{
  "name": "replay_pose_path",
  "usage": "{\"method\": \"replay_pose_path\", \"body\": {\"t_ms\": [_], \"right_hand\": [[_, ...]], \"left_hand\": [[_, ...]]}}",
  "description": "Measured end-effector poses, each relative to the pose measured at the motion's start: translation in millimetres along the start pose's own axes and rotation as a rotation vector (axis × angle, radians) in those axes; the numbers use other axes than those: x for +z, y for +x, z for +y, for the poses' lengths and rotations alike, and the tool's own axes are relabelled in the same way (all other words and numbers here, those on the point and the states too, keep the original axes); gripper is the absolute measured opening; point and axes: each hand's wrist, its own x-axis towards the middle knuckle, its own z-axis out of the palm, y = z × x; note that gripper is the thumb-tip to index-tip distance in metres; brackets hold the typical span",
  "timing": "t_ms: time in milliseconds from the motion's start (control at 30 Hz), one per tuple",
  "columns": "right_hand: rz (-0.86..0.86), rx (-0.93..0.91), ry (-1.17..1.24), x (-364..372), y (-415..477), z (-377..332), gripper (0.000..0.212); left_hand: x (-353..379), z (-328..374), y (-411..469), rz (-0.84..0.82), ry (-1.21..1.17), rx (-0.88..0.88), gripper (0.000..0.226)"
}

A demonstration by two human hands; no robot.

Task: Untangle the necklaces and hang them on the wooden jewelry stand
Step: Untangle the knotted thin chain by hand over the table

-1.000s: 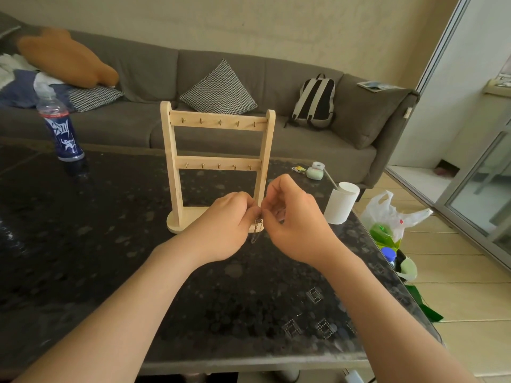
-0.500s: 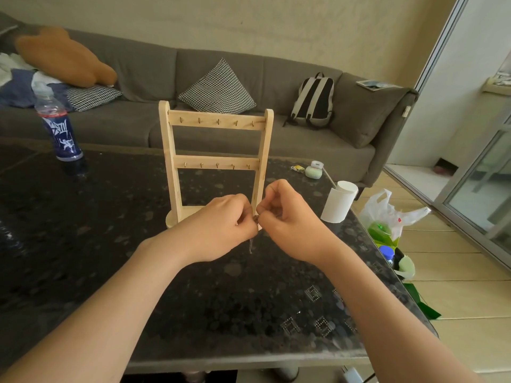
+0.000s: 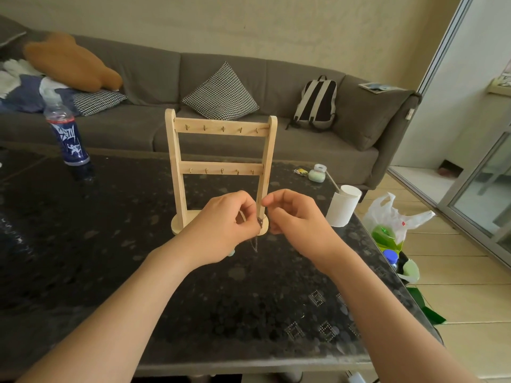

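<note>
The wooden jewelry stand point(image 3: 174, 161) is upright on the dark speckled worktop point(image 3: 83, 244), and the hooks on both its bars are bare. Just in front of its base, near its right post, the left hand point(image 3: 221, 225) has its fingers point(image 3: 246, 214) curled and pinching the tangled necklaces point(image 3: 255, 241). A thin dark strand of chain dangles from the pinch toward the worktop. The right hand point(image 3: 296, 219) is close beside the left, also in front of the stand's right post. Its fingers are bent with the thumb tip raised, but the chain is too fine to tell whether they hold a strand. A blue-labelled bottle point(image 3: 67, 134) is well to the stand's left, a white paper cup point(image 3: 343, 207) is near its right, and a grey sofa point(image 3: 304, 150) is behind it.
</note>
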Motion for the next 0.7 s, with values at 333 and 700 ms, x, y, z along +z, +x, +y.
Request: {"method": "replay_pose_path", "body": {"t_ms": [333,700], "right_hand": [[0.004,0.061,-0.091,0.7,-2.0,-2.6,0.037],[-0.06,0.085,-0.062,1.2,-1.1,-4.4,0.03]], "left_hand": [[0.8,-0.5,1.9,0.033,-0.039,0.027,0.009],[1.9,-0.4,4.2,0.052,-0.066,0.022,0.015]]}}
